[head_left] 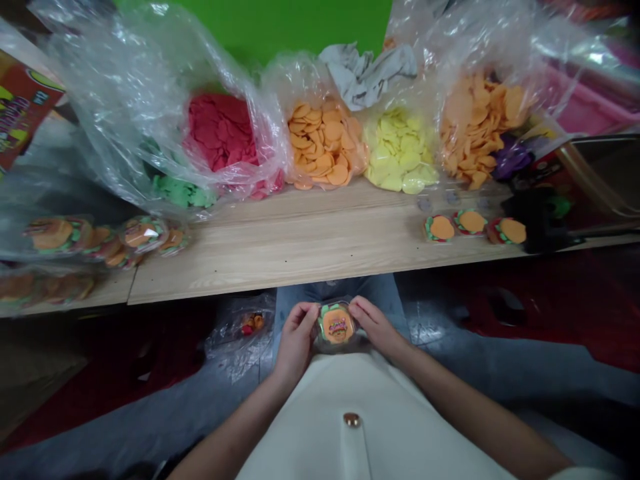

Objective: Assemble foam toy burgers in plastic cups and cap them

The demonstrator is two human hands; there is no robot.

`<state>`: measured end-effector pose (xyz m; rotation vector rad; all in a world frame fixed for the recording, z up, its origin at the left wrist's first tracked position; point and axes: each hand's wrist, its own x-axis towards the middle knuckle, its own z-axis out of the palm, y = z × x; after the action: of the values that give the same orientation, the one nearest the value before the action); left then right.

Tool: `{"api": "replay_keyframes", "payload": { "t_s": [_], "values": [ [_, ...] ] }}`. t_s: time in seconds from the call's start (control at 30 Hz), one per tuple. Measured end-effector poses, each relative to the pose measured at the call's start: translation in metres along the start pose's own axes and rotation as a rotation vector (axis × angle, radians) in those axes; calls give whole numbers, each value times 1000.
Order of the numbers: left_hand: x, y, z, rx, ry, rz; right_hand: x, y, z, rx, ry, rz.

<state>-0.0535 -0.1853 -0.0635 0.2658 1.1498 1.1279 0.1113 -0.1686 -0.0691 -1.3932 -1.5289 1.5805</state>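
The left hand and the right hand are close together, gripping a small clear round case from opposite sides, with the fingers wrapped around its rim. The case sits just above the person's denim-covered lap, below the near edge of the wooden surface, and is not touching that surface. Inside it, a burger-like stack of orange, green and red layers shows, with a small printed label on top. Just to the left of the hands lies a crumpled clear bag holding a few red and orange pieces. Along the far edge of the surface stand open plastic bags of flat discs: red, orange, yellow and paler orange, with green pieces spilling beneath the plastic near the red bag. A grey cloth lies crumpled behind the yellow discs. Three similar round cases sit in a row near the right end of the surface, well apart from the hands, and more cases are heaped at the left end, partly under clear plastic.
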Motion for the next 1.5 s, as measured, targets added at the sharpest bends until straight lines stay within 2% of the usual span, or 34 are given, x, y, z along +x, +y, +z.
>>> {"api": "replay_keyframes", "payload": {
  "t_s": [0.1, 0.17, 0.3, 0.4, 0.5, 0.57, 0.7, 0.77, 0.87, 0.9, 1.0, 1.07, 1.13, 1.2, 1.27, 1.4, 1.5],
  "values": [
    [5, 4, 11, -67, 7, 2, -8, 1, 5, 7, 152, 55],
    [8, 7, 17, -82, 13, 37, -14, 1, 9, 14, 231, 42],
    [11, 10, 27, -74, -25, 135, -18, -1, 13, 37, 286, -19],
    [9, 9, 32, -68, -22, 139, -18, -1, 15, 31, 335, -58],
    [6, 10, 29, -45, -26, 154, -17, 1, 11, 46, 371, -68],
    [4, 14, 21, 23, -92, 125, -16, 0, 1, 50, 280, -68],
    [4, 25, 3, 347, -320, 2, -14, -10, -26, -83, -71, -74],
    [7, 28, -1, 462, -338, 32, -15, -14, -33, -162, -129, -83],
    [14, 31, -1, 531, -299, 75, -21, -14, -31, -206, -130, -83],
    [18, 34, 0, 559, -333, 58, -22, -14, -29, -220, -168, -84],
    [28, 45, 5, 686, -617, -24, -23, -17, -29, -279, -357, -87],
    [34, 54, 11, 761, -813, -40, -17, -23, -32, -360, -379, -84],
    [38, 59, 17, 816, -897, -22, -9, -30, -37, -447, -355, -95],
    [38, 59, 19, 818, -901, -22, -5, -34, -39, -513, -370, -133],
    [34, 54, 16, 726, -843, -64, -7, -32, -38, -531, -358, -143],
    [19, 34, 2, 420, -615, -186, -24, -15, -27, -518, -215, -100],
    [9, 24, 1, 380, -495, -169, -33, -6, -26, -515, -175, -103]
  ]
}}
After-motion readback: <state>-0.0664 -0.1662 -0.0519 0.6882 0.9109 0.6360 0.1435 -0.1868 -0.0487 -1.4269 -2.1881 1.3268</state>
